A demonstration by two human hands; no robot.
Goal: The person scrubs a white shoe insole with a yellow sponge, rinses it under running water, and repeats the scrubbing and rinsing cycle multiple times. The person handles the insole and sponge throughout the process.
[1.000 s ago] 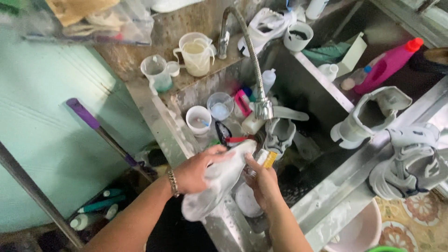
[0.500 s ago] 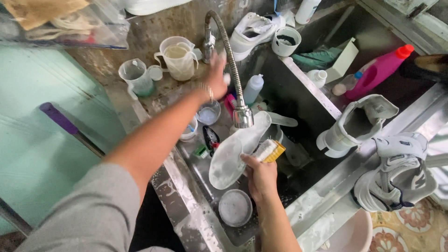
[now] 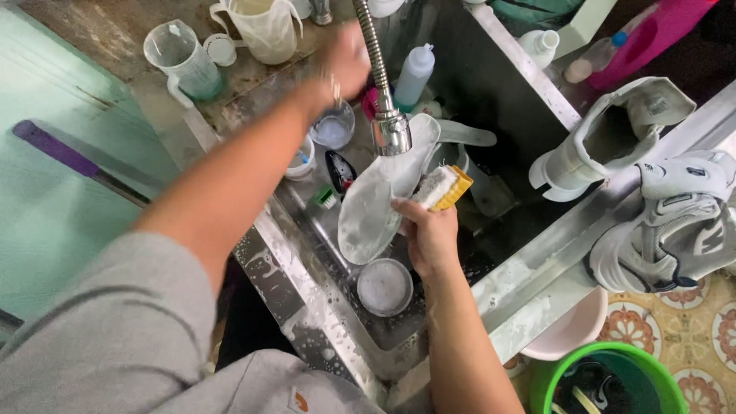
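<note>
Raised since the earlier frame, the left hand (image 3: 346, 65) now reaches, blurred, beside the faucet (image 3: 391, 130) neck; its grip cannot be told. Left of it stand jugs (image 3: 184, 61). Under the spout, an insole (image 3: 376, 203) hangs over the sink (image 3: 506, 115). Right hand (image 3: 429, 234) grips a brush (image 3: 443, 186) and the insole. Shoes (image 3: 613, 146) rest at right.
</note>
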